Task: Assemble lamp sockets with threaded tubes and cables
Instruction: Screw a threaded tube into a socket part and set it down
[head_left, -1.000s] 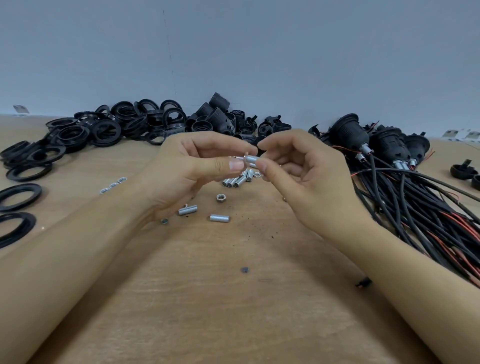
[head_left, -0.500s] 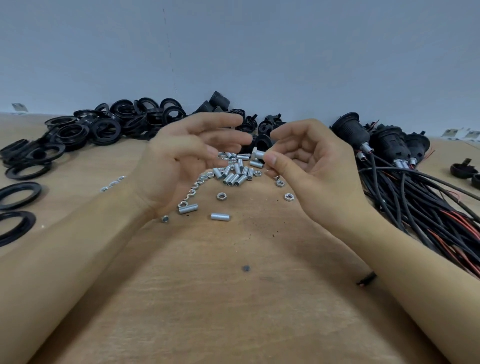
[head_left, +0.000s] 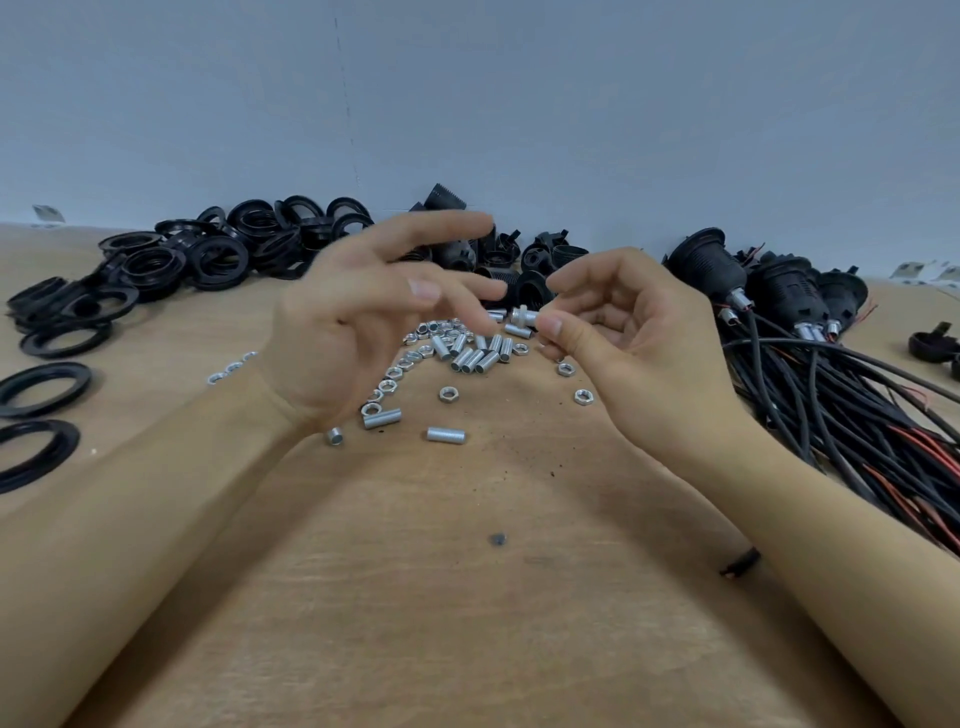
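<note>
Pinching a threaded tube (head_left: 523, 317) with a nut on it, right hand (head_left: 623, 332) hovers above the tube pile (head_left: 470, 353). Left hand (head_left: 363, 322) apart, fingers spread, empty. Likely next: fit it to a cabled socket (head_left: 701, 265).

Both bare forearms reached forward and inward above the table. The left hand (head_left: 358, 332) hovered with fingers loosely spread and blurred, holding nothing. The right hand (head_left: 628, 338) was raised beside it, fingers curled, thumb and forefinger pinching a small threaded tube with a nut (head_left: 522, 315).
</note>
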